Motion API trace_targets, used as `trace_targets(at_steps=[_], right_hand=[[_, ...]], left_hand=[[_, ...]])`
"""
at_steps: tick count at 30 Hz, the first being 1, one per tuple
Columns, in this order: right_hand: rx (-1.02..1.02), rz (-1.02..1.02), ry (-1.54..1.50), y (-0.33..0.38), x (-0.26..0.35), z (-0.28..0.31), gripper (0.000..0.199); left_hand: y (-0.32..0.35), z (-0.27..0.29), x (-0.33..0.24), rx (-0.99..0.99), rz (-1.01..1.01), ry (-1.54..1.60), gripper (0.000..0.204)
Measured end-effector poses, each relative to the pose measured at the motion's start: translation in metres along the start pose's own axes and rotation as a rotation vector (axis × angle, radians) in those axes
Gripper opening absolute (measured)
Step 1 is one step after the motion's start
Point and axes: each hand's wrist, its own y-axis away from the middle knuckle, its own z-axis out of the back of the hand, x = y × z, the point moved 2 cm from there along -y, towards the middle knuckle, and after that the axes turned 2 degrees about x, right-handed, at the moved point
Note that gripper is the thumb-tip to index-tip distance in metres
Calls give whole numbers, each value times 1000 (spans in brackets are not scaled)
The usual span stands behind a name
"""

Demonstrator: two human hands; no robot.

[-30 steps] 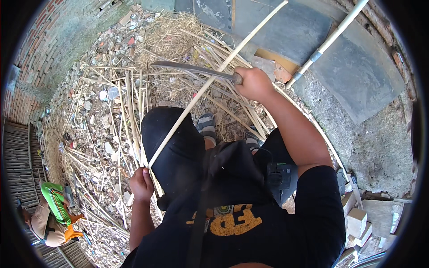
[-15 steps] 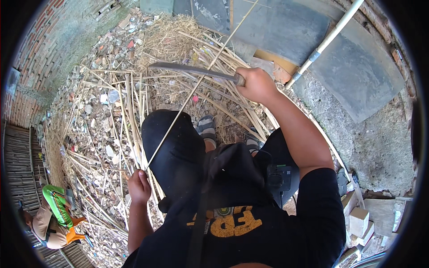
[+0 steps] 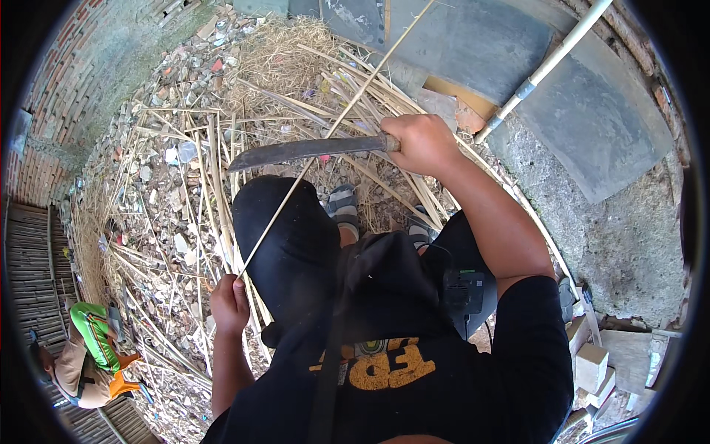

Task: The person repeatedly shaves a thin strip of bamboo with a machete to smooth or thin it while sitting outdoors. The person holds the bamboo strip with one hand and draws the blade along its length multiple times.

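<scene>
My right hand (image 3: 425,142) grips the short handle of a machete (image 3: 303,151), whose dark, broad blade points left above my bent knee. Under or against that blade runs a long, thin bamboo strip (image 3: 285,203), slanting from lower left to upper right. Its near end is pinched in my left hand (image 3: 230,302), beside my left thigh, and its far end reaches the top of the view. The blade crosses the strip around its middle; whether the edge bites into it I cannot tell.
Split bamboo strips (image 3: 214,177) lie scattered over stony rubble ground, with a heap of dry shavings (image 3: 285,55) ahead. A pale pole (image 3: 547,66) leans by grey panels (image 3: 481,52) at right. Another person (image 3: 85,362) sits at far left. White blocks (image 3: 592,368) are stacked at lower right.
The machete has come down and toward me along the strip, and its blade now shows its broad side. My left hand has shifted only slightly, still pinching the strip.
</scene>
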Motion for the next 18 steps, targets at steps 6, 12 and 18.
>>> trace_targets(at_steps=[6,12,18], right_hand=[[32,-11,6,0,-3,-5,24],[8,-36,-37,0,-10,-7,24],[-37,-32,-29,3,-12,-7,25]], left_hand=[[-5,8,-1,146,96,204,26],[-25,30,-30,182,100,366,21],[-36,33,-23,315,170,305,23]])
